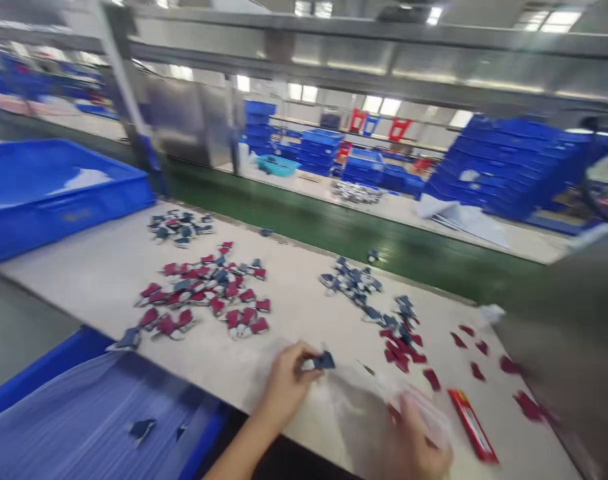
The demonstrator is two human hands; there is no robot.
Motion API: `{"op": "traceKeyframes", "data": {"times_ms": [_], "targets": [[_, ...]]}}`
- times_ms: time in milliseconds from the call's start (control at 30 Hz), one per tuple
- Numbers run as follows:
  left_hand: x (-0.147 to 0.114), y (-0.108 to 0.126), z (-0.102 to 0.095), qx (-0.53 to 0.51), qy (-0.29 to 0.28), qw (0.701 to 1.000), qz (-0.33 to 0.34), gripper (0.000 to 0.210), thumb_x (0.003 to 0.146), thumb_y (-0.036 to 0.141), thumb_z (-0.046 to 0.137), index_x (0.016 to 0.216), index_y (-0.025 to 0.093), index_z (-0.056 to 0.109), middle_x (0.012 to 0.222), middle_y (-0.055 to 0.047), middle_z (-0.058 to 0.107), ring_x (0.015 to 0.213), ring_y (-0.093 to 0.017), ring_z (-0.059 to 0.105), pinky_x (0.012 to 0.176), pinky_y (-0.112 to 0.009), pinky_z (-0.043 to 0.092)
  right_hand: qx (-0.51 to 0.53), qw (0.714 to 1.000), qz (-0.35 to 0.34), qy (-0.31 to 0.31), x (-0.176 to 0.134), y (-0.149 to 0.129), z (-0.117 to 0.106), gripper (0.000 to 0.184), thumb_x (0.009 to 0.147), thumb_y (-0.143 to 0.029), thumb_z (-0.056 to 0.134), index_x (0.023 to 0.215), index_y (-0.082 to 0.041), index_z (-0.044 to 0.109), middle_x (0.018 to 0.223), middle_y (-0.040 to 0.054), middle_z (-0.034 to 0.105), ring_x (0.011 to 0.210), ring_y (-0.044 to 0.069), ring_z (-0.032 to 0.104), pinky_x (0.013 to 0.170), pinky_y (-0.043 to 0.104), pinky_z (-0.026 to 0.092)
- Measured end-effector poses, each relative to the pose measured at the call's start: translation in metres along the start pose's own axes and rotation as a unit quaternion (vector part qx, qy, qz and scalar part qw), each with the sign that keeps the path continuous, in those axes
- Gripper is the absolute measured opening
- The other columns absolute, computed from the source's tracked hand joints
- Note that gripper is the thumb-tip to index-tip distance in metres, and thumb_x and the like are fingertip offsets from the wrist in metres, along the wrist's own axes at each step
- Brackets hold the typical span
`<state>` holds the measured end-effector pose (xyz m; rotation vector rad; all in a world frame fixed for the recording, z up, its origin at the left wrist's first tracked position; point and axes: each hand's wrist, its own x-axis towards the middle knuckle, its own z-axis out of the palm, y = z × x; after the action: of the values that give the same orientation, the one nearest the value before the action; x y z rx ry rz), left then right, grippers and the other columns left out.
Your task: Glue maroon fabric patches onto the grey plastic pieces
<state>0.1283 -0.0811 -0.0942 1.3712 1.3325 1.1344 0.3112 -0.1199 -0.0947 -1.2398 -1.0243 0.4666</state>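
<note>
Near the front of the table (304, 313), my left hand (287, 383) pinches a small dark-blue and white piece (325, 361) between thumb and fingers. To its right, my right hand (419, 440) is wrapped round a translucent squeeze bottle (431, 415), blurred by motion. The bottle's thin dark tip (367, 368) points left toward the piece, apart from it. Beyond my right hand lie a heap of dark-blue pieces (354, 280) and a heap of flat dark-red pieces (401, 350). Left of my left hand spreads a pile of red and white pieces (199, 287).
A red packet (473, 427) lies right of my right hand, near scattered red pieces (477, 371). A blue bin (64, 193) stands at the far left. Below the table edge, a blue-lined crate (99, 413) holds a few pieces. A green strip (284, 213) runs behind the table.
</note>
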Motion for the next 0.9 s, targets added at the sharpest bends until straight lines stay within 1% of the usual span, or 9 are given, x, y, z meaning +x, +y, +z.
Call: {"op": "traceKeyframes", "data": {"times_ms": [67,100,200,300,433,600,767,833,900], "targets": [[0.003,0.001,-0.005,0.004,-0.01,1.0,0.001,0.016,0.078,0.01,0.066,0.091,0.02,0.065,0.09,-0.003,0.069,0.094,-0.023,0.064,0.087,-0.038,0.049,-0.009,0.998,0.026,0.058,0.0,0.002,0.0,0.03,0.085,-0.042,0.068,0.094,-0.014,0.068,0.078,0.005,0.069,0.066,0.02,0.066,0.055,0.028,0.052],[0.002,0.003,-0.006,0.011,-0.013,1.0,0.002,0.016,0.077,0.011,0.066,0.09,0.02,0.065,0.09,-0.003,0.069,0.094,-0.023,0.064,0.087,-0.038,0.049,-0.015,0.997,0.038,0.062,-0.001,0.001,0.004,0.031,0.082,-0.043,0.071,0.091,-0.013,0.069,0.076,0.0061,0.07,0.067,0.021,0.067,0.056,0.029,0.053],[-0.002,0.006,-0.009,0.038,-0.014,0.999,0.001,0.017,0.076,0.011,0.066,0.091,0.02,0.066,0.093,-0.004,0.07,0.095,-0.024,0.064,0.087,-0.038,0.049,-0.045,0.998,0.029,0.033,-0.002,-0.008,0.018,0.032,0.075,-0.044,0.074,0.08,-0.013,0.07,0.071,0.0077,0.071,0.064,0.022,0.067,0.056,0.029,0.053],[-0.003,0.006,-0.008,0.049,-0.013,0.999,-0.001,0.018,0.076,0.011,0.065,0.091,0.021,0.068,0.096,-0.004,0.071,0.099,-0.025,0.062,0.088,-0.039,0.047,-0.062,0.998,0.017,0.013,-0.002,-0.015,0.023,0.032,0.075,-0.046,0.072,0.076,-0.014,0.069,0.066,0.0062,0.069,0.057,0.02,0.065,0.052,0.028,0.051],[-0.002,0.005,-0.008,0.07,-0.014,0.997,0.012,0.018,0.078,0.012,0.064,0.091,0.023,0.068,0.094,-0.003,0.072,0.098,-0.025,0.061,0.088,-0.038,0.046,-0.058,0.998,0.034,0.017,-0.001,-0.015,0.022,0.033,0.076,-0.047,0.07,0.075,-0.014,0.067,0.064,0.0048,0.067,0.055,0.018,0.063,0.05,0.026,0.049],[-0.003,0.005,-0.009,0.093,-0.013,0.995,0.014,0.018,0.078,0.012,0.066,0.091,0.024,0.069,0.095,-0.002,0.071,0.098,-0.025,0.06,0.088,-0.038,0.046,-0.056,0.998,0.043,-0.003,-0.003,-0.013,0.021,0.03,0.076,-0.045,0.072,0.076,-0.015,0.068,0.066,0.0048,0.067,0.058,0.018,0.063,0.053,0.027,0.049],[-0.003,0.006,-0.006,0.116,-0.023,0.993,0.025,0.015,0.081,0.016,0.065,0.095,0.022,0.067,0.095,-0.004,0.071,0.098,-0.025,0.061,0.087,-0.039,0.047,-0.036,0.997,0.059,0.027,0.006,-0.015,0.021,0.032,0.075,-0.044,0.073,0.087,-0.015,0.067,0.076,0.0053,0.067,0.065,0.019,0.064,0.058,0.028,0.052],[-0.005,0.008,-0.006,0.155,-0.037,0.986,0.053,0.014,0.081,0.017,0.067,0.094,0.022,0.068,0.098,-0.006,0.071,0.099,-0.026,0.061,0.09,-0.043,0.046,-0.043,0.997,0.058,0.0,0.014,-0.016,0.02,0.033,0.072,-0.042,0.076,0.09,-0.017,0.065,0.081,0.0047,0.066,0.072,0.02,0.065,0.065,0.03,0.054],[-0.005,0.013,-0.011,0.211,-0.071,0.972,0.076,0.015,0.078,0.017,0.07,0.092,0.022,0.07,0.107,-0.008,0.07,0.107,-0.029,0.06,0.095,-0.048,0.043,-0.046,0.996,0.059,-0.037,0.022,-0.013,0.018,0.035,0.069,-0.04,0.08,0.091,-0.018,0.063,0.085,0.0044,0.067,0.081,0.021,0.066,0.074,0.033,0.055]]}}
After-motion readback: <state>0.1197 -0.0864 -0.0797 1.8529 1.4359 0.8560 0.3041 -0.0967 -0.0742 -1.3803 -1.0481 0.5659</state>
